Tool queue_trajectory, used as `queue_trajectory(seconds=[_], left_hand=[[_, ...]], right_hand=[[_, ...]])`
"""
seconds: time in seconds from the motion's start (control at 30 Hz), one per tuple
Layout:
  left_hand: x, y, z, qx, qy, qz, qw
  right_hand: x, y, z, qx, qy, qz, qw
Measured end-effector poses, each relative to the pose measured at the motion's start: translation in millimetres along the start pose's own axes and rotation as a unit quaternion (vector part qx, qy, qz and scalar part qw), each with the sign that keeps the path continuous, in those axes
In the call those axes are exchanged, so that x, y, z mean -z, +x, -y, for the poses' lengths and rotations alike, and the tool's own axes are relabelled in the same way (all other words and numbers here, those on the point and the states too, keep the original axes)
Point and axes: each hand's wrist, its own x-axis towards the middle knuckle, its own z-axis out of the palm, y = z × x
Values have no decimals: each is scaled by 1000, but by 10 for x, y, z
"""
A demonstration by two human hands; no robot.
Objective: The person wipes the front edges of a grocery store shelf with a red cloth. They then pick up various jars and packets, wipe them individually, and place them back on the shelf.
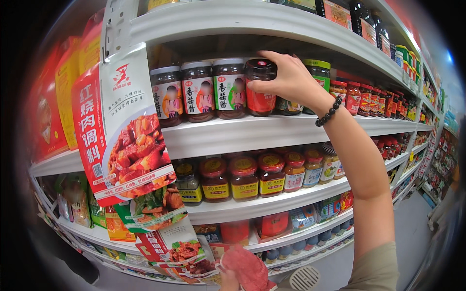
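My right hand (290,77) reaches up to the shelf, closed round the upper part of a dark-lidded sauce jar (261,99) with a red label. Its thumb lies across the jar's front and the fingers go behind the lid. The jar stands upright in the row. Left of it are several white-lidded jars (229,89) of dark sauce; right of it, partly behind my hand, is a green-lidded jar (318,72). Low at the bottom edge, my left hand (228,280) is closed on a crumpled red cloth (246,266), which hides part of its fingers.
Seasoning pouches (124,131) hang in a strip at the shelf's left, jutting out front. The white shelf edge (272,128) runs below the jars. One level down stand several red-lidded jars (243,179). Smaller red jars (366,99) continue to the right, and a round floor grate (305,278) lies below.
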Motion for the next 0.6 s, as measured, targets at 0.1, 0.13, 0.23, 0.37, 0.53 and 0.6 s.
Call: queue_trajectory(seconds=[0.1, 0.13, 0.23, 0.37, 0.53, 0.6], left_hand=[[-33, 27, 30, -9, -1, -5, 1000], [-46, 72, 36, -15, -1, -9, 1000], [-86, 227, 201, -45, -11, -10, 999], [-206, 310, -196, -95, -18, 93, 991], [-241, 307, 81, 12, -250, 311, 917], [-240, 205, 44, 138, -359, 327, 863]], right_hand=[[34, -131, 43, 35, 41, -72, 996], [83, -189, 95, 45, 53, -102, 992], [369, -476, 305, 98, 73, -178, 976], [394, -1190, 582, 175, 244, -111, 947], [-39, -2295, 872, 107, 355, 71, 926], [-195, -2561, 863, 7, 378, 78, 922]])
